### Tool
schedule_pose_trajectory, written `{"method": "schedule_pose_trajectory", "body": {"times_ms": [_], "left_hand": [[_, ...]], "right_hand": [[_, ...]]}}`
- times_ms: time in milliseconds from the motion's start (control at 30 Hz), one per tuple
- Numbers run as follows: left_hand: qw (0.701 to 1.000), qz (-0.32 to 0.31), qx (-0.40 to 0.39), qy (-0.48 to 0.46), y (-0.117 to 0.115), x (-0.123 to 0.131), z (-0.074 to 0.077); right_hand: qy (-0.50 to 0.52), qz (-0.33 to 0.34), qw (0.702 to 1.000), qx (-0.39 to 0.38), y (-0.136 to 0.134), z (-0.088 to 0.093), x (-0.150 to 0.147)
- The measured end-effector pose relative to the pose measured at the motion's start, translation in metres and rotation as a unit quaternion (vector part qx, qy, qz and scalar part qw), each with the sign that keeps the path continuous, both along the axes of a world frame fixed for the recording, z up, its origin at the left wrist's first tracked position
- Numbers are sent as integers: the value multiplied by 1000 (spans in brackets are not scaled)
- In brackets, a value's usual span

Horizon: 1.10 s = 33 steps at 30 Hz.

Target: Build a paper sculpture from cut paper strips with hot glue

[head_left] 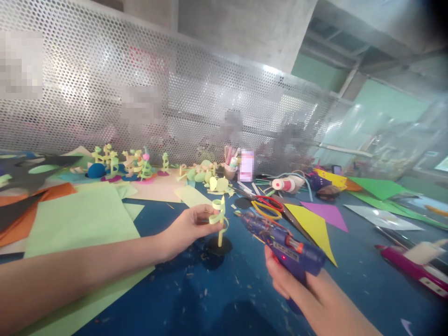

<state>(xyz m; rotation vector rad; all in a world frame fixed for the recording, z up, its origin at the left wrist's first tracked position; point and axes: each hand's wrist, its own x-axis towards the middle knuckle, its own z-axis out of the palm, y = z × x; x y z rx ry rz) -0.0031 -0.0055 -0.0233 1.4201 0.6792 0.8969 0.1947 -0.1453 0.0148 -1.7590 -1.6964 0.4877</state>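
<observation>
My left hand [196, 226] pinches a pale yellow-green paper spiral [217, 212] that winds around an upright stick of the same colour [220, 237]. The stick stands on a round black base [224, 247], just above or on the blue table; which of the two I cannot tell. Wrapped around the handle of a dark blue hot glue gun [283, 242] is my right hand [290, 280]. A small red light glows on the gun's side, and its nozzle points left toward the spiral, apart from it.
Pale green paper sheets [80, 219] lie at left. Several small paper plants [145, 165] stand at the back before a perforated metal screen [196, 88]. Scissors [268, 205], yellow paper [310, 224] and a magenta glue gun [413, 268] lie at right.
</observation>
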Motion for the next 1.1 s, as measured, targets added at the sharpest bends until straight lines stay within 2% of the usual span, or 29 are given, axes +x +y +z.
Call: {"method": "schedule_pose_trajectory", "body": {"times_ms": [200,567,1100], "left_hand": [[1000,6,-13,-12,1,1,-3],[1000,-1,-27,-15,1,1,-4],[997,-17,-54,-55,3,0,-6]], "right_hand": [[7,-4,1000,15,2,2,-11],[11,23,998,50,12,-9,-13],[-10,39,995,88,14,-7,-16]]}}
